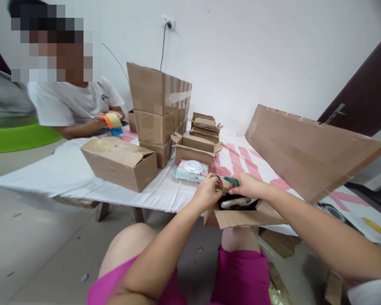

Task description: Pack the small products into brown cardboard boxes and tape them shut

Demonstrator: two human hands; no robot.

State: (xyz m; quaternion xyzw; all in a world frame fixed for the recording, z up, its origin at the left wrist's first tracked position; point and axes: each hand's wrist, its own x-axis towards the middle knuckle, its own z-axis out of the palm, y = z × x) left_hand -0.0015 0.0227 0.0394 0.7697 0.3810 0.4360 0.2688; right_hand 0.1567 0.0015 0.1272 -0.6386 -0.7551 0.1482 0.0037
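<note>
My left hand (207, 191) is closed over the top of a small open cardboard box (241, 217) at the table's near edge, gripping one of its flaps. My right hand (248, 186) pinches a green-handled tool (231, 181), held level just above the box beside the left hand. Dark and pale contents show inside the box, partly hidden by both hands. A pack of wet wipes (191, 170) lies just beyond my left hand.
A closed brown box (120, 162), a tall stack of boxes (160, 112) and small open boxes (195, 148) stand on the white-covered table (63, 178). A large flat cardboard sheet (307, 148) leans at right. Another person at far left holds a tape roll (112, 120).
</note>
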